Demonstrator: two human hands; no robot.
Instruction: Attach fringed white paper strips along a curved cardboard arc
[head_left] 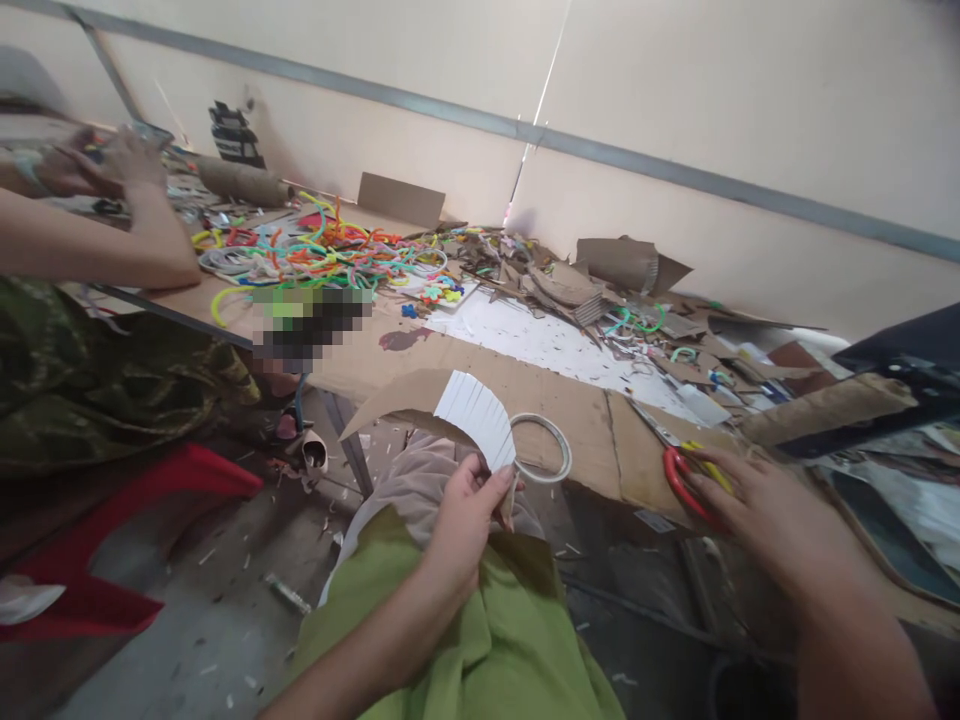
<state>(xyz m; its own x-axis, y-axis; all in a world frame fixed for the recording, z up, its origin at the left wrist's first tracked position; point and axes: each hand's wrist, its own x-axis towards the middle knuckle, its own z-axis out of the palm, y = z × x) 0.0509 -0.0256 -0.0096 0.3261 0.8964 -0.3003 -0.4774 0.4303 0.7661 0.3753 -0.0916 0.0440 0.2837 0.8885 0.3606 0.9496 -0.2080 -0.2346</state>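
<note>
My left hand (pixel 469 505) is closed on the lower end of a curved brown cardboard piece (pixel 405 393), which carries a white strip (pixel 474 412) cut into a fringe. Just right of the strip, a white tape ring (pixel 564 450) rests at the table's edge. On the right my right hand (pixel 757 500) has its fingers around or against the handles of scissors (pixel 679 480), red on one side, with the blades pointing up and left over the table. A yellow-handled tool (pixel 709 465) lies beside the red handle, partly hidden by my fingers.
The cardboard-covered table (pixel 487 370) bears colourful pipe cleaners (pixel 330 250) and cardboard scraps (pixel 562 285). A cardboard tube (pixel 832 410) is at the right. Another person's arms (pixel 97 235) rest at the left, above a red plastic chair (pixel 142 540).
</note>
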